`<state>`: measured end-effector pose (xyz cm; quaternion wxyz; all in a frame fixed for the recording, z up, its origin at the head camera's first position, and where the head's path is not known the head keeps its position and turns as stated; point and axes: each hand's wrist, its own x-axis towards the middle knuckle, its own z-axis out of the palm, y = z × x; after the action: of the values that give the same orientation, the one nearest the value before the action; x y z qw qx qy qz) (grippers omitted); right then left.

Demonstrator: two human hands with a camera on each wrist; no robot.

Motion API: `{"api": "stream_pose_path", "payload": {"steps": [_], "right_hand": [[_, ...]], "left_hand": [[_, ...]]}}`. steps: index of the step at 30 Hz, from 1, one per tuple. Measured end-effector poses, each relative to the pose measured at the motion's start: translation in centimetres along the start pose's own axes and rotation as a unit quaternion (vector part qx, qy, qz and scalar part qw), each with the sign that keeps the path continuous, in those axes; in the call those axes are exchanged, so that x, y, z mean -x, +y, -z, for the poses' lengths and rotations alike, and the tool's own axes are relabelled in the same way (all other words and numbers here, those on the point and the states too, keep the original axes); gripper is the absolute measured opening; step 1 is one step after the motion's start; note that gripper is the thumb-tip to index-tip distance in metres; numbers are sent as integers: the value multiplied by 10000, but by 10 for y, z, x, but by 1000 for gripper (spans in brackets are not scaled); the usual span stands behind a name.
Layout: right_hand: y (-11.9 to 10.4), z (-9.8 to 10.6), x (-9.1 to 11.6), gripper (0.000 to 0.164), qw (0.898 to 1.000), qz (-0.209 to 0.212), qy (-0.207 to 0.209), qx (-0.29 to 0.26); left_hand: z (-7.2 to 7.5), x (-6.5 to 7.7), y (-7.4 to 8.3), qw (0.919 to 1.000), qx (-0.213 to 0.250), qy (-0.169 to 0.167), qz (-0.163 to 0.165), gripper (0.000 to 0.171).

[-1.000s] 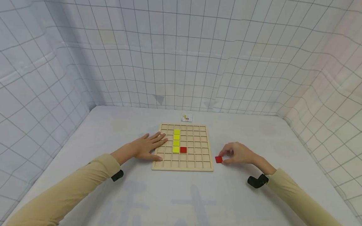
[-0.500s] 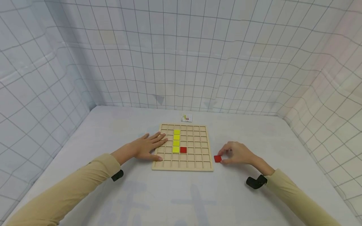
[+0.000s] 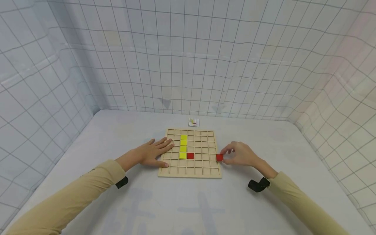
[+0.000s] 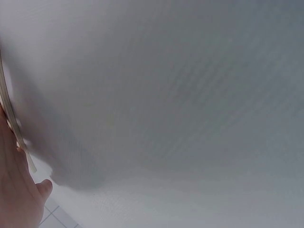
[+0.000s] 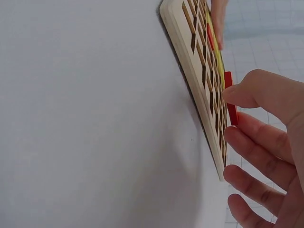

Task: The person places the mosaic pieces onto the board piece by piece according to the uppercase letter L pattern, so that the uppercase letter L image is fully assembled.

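A wooden grid board (image 3: 189,173) lies flat on the table. Four would be too exact, so: several yellow square tiles (image 3: 183,143) form a column in its cells, and one red tile (image 3: 190,156) sits right of the lowest yellow one. My left hand (image 3: 152,152) rests on the board's left side, fingers straight and spread. Between thumb and fingers, my right hand (image 3: 241,154) pinches a second red tile (image 3: 219,157) over the board's right edge. In the right wrist view this tile (image 5: 231,102) is tilted on edge above the grid.
Behind the board lies a small card (image 3: 194,122) printed with a grid and a yellow and red pattern. White cloth walls (image 3: 188,65) with dark grid lines enclose the white table (image 3: 141,205) at the back and sides.
My right hand has carried the pinched red tile left and away from me, from the table beside the board to above its right edge. The left hand has stayed still.
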<state>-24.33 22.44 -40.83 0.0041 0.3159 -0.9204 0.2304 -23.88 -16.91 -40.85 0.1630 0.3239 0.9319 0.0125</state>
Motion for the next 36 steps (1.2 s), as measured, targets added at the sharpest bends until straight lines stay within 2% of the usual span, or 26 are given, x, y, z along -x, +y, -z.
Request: {"api": "stream_pose_path", "payload": {"steps": [11, 17, 24, 36], "right_hand": [[-17, -13, -26, 20, 9993, 199, 17, -321], [-28, -19, -40, 20, 9974, 396, -143, -588], [-38, -27, -50, 20, 9954, 347, -392, -799], [-42, -32, -60, 19, 9952, 289, -577, -737]], "left_hand": [[-1, 2, 0, 10000, 16, -28, -23, 92], [-2, 0, -2, 10000, -21, -18, -37, 91], [-1, 0, -1, 10000, -42, -55, -21, 92], [0, 0, -2, 10000, -62, -76, 11, 92]]}}
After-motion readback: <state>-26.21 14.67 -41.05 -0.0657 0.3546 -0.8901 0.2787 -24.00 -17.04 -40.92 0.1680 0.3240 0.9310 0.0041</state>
